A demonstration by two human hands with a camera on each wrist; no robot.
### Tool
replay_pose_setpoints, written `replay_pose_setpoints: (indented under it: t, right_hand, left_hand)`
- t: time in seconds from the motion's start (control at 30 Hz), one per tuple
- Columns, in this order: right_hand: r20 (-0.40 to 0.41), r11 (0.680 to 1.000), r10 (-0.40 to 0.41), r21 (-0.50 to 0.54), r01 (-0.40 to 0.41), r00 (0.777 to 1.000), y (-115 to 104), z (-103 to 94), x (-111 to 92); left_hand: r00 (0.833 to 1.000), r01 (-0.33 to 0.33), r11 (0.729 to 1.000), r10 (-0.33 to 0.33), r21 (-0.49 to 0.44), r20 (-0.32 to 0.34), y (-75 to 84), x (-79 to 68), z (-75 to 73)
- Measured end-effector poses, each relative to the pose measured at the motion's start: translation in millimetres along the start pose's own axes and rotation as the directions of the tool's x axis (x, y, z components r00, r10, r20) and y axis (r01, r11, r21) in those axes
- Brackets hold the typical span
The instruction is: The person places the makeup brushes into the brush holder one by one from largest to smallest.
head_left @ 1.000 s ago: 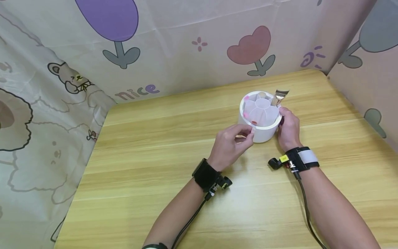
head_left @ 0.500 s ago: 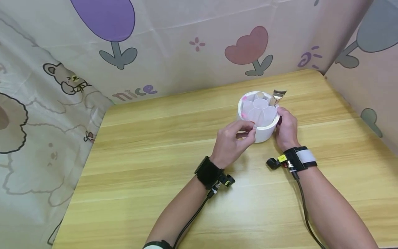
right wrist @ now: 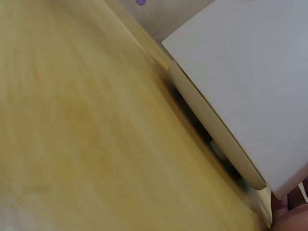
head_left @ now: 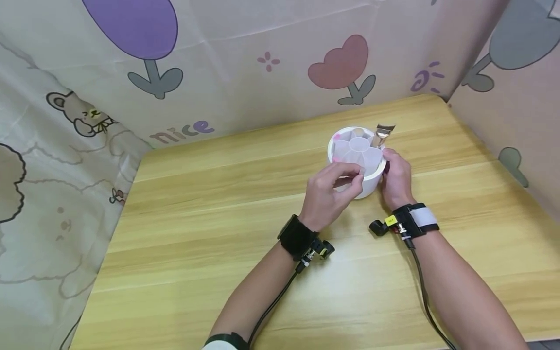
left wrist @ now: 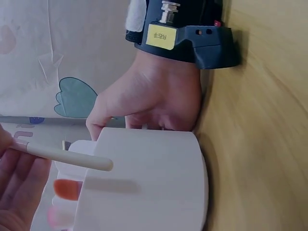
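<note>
A white round brush holder [head_left: 372, 185] with petal-shaped compartments stands upright on the table's right half. My right hand [head_left: 397, 179] grips its right side, thumb at the rim; the fingers behind it are partly hidden. At the front rim my left hand [head_left: 328, 194] pinches a slim makeup brush [left wrist: 72, 156] between thumb and fingertips. Its cream handle lies in front of the holder's outer wall in the left wrist view, and its head is hidden by the fingers. A flat dark-tipped brush [head_left: 382, 135] with a shiny metallic neck stands in the holder.
Inside the holder, an orange tip [left wrist: 67, 189] and pink tips [left wrist: 55, 216] show above the rim. The wooden table [head_left: 210, 228] meets a patterned cloth backdrop [head_left: 245, 92]. Cables run along both forearms.
My left hand has risen slightly at the front rim and now covers more of the compartments. My right hand keeps its grip on the holder. The head view has shifted a little.
</note>
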State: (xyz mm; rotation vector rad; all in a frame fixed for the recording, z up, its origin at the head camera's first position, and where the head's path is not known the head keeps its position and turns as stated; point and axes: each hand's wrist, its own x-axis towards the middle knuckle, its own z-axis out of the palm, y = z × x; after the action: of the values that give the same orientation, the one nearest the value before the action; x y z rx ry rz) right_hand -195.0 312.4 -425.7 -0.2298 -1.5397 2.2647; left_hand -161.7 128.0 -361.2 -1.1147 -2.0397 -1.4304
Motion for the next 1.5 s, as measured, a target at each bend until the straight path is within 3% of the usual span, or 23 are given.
replay_pose_setpoints:
  t: [0.23, 0.5, 0.63, 0.93, 1.13, 1.5]
  right_hand:
    - [0.027, 1.0, -0.017, -0.017, 0.017, 0.999, 4, -1.2, 0]
    - [0.032, 0.997, -0.047, -0.066, 0.049, 0.998, 2, -2.6, 2]
    - [0.038, 0.996, -0.049, -0.075, 0.052, 0.998, 1, 0.0, 2]
    - [0.019, 0.999, -0.035, -0.002, 0.035, 0.999, 2, -1.6, 2]
    - [0.04, 0.999, -0.038, -0.018, 0.039, 0.998, 2, -2.0, 3]
    - [0.059, 0.999, -0.041, 0.022, 0.04, 0.997, 1, -1.8, 2]
  left_hand:
    - [0.999, 0.008, 0.999, -0.01, -0.048, -0.049, 1.3, 9.0, 7.5]
    - [0.997, -0.019, 0.998, 0.014, -0.067, -0.074, 23.8, 31.7, 4.1]
    - [0.996, -0.042, 0.994, 0.033, -0.103, -0.087, 13.5, 34.7, 11.5]
    - [0.999, -0.032, 0.999, 0.031, -0.003, -0.044, -15.1, 29.2, 22.9]
    - [0.998, -0.057, 0.996, 0.058, 0.068, -0.021, -18.6, 26.5, 21.8]
    - [0.996, -0.082, 0.993, 0.081, 0.083, 0.023, -17.3, 23.0, 21.9]
